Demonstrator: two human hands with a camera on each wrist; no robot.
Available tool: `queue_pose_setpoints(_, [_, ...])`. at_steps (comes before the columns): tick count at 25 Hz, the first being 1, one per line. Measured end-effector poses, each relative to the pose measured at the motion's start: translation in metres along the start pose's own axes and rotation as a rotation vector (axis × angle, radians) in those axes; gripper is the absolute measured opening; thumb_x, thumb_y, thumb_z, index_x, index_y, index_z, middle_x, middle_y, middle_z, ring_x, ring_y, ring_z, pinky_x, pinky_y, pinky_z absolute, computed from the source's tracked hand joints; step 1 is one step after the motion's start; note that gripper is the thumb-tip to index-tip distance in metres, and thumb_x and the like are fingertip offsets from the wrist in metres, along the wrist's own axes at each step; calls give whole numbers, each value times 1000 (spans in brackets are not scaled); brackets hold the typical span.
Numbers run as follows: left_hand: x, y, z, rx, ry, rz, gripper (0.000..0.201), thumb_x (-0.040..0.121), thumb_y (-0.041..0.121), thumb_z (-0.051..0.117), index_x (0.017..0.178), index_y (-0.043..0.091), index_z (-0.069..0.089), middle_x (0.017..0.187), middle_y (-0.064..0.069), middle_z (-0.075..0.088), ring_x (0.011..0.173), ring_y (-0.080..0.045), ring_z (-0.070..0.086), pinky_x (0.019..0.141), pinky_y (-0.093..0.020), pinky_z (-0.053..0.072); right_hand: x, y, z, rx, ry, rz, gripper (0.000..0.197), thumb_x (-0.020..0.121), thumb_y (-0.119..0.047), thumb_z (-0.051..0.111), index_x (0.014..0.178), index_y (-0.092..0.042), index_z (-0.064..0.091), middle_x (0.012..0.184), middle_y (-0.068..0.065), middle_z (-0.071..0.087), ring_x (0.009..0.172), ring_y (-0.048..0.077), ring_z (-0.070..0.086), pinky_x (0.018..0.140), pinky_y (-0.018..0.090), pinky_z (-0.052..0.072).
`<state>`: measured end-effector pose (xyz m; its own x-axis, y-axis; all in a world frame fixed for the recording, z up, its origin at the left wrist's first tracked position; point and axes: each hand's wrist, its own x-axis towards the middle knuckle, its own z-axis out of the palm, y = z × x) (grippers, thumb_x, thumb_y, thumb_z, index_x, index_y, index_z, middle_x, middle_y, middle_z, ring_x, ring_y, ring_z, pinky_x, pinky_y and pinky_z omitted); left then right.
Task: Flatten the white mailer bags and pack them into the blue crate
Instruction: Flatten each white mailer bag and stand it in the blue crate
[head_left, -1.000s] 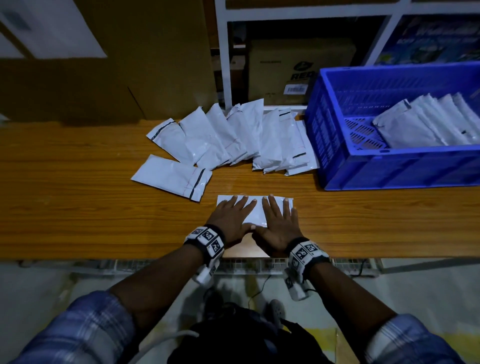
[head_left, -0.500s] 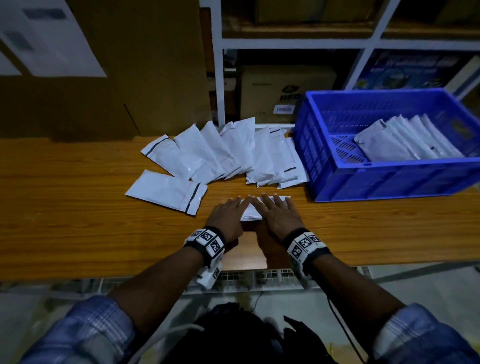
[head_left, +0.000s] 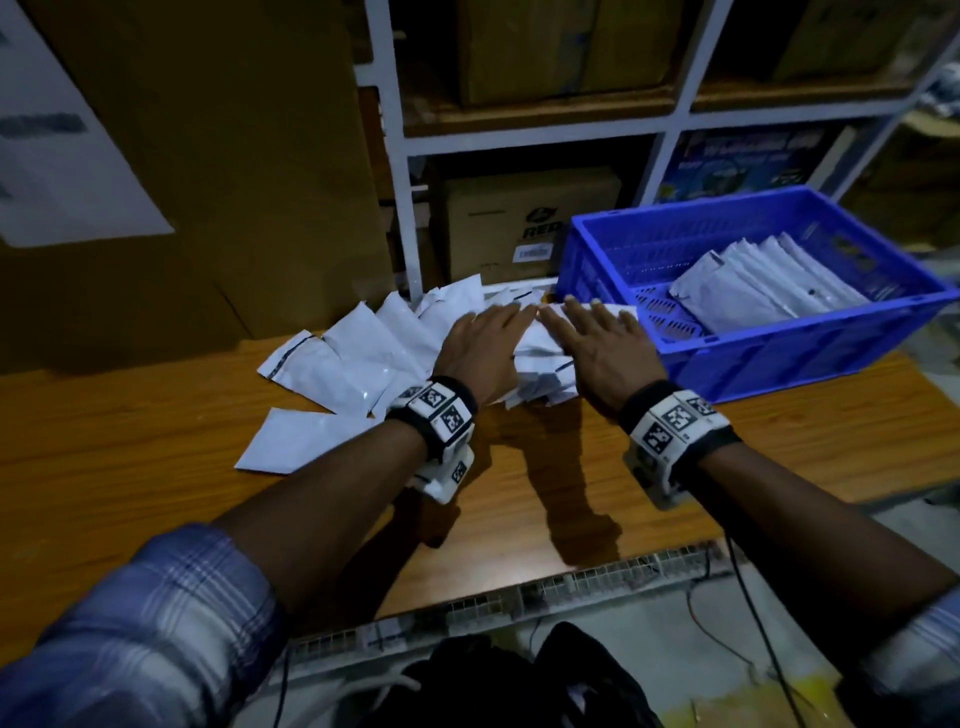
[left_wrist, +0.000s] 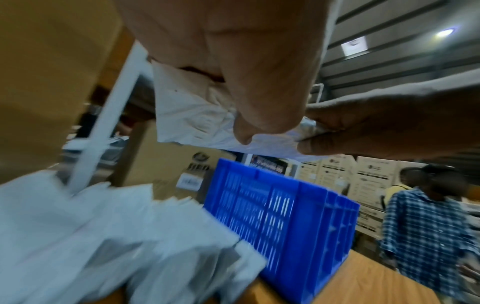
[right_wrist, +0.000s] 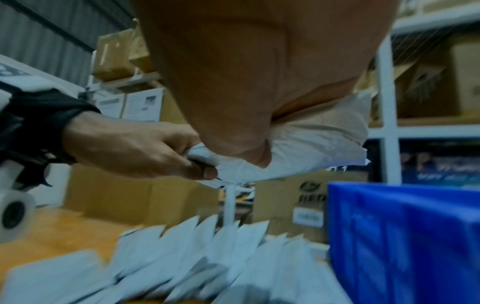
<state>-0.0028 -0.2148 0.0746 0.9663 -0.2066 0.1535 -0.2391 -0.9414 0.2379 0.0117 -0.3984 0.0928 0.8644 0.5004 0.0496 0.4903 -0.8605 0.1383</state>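
**Q:** What are the two hands doing?

**A:** Both hands hold one white mailer bag (head_left: 540, 332) between them, lifted clear of the worktop (head_left: 156, 467). The left hand (head_left: 480, 348) grips the bag's left end, thumb underneath and fingers lying flat over the top. The right hand (head_left: 602, 348) grips the right end the same way. In the left wrist view the bag (left_wrist: 197, 115) is crumpled where the thumb pinches it; in the right wrist view the bag (right_wrist: 306, 144) sags between the two thumbs.

**Q:** Where is the blue crate?

**A:** The blue crate (head_left: 779, 358) stands on the worktop just to the right of the right hand, its near left corner close under those fingertips. A row of white mailer bags (head_left: 753, 291) lies inside it, leaning toward its right side.

**Q:** And the other bags?

**A:** A fanned pile of mailer bags (head_left: 363, 353) lies on the worktop below and to the left of the left hand. One single bag (head_left: 291, 441) lies apart, nearer the person, left of the left wrist.

**Q:** Anything beyond the hands?

**A:** A white shelf frame (head_left: 400, 156) holding cardboard boxes (head_left: 519, 218). A person in a checked shirt (left_wrist: 426, 236) stands to the right, past the crate, in the left wrist view.
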Motion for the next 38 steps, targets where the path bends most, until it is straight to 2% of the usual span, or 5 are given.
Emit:
queue_pose_setpoints(9, [183, 83, -19, 188, 93, 251, 62, 80, 19, 65, 139, 29, 51, 137, -1, 52, 125, -25, 50, 105, -39, 32, 44, 163, -33, 107, -55, 165, 80, 90, -10, 49, 157, -23, 8, 159, 13, 25, 138, 35, 38, 104, 43, 40])
queue_pose_setpoints(17, [343, 186, 30, 355, -169, 376, 29, 89, 16, 58, 114, 26, 68, 118, 1, 70, 118, -25, 60, 111, -41, 26, 94, 311, 6, 481, -342, 267, 54, 92, -18, 54, 142, -4, 40, 135, 23, 54, 117, 34, 55, 87, 33, 38])
queue_pose_setpoints(21, [384, 206, 83, 402, -379, 380, 41, 91, 14, 63, 129, 29, 63, 132, 3, 63, 133, -22, 49, 120, -53, 10, 112, 343, 41, 498, -556, 238, 34, 95, -21, 53, 121, 1, 50, 118, 25, 60, 92, 21, 47, 72, 27, 32])
queue_pose_setpoints(30, [426, 209, 168, 318, -627, 255, 27, 102, 18, 45, 123, 15, 63, 129, -10, 61, 133, -23, 45, 123, -47, 3, 145, 369, 67, 523, -671, 154, 34, 100, -10, 44, 130, 2, 56, 132, 21, 57, 119, 31, 55, 83, 26, 39])
queue_pose_setpoints(38, [438, 192, 184, 123, -478, 370, 38, 80, 14, 70, 116, 25, 65, 123, 1, 58, 128, -25, 42, 117, -47, 11, 162, 370, 94, 577, -923, 50, 43, 104, -17, 43, 143, 0, 40, 140, 9, 42, 124, 24, 44, 95, 24, 29])
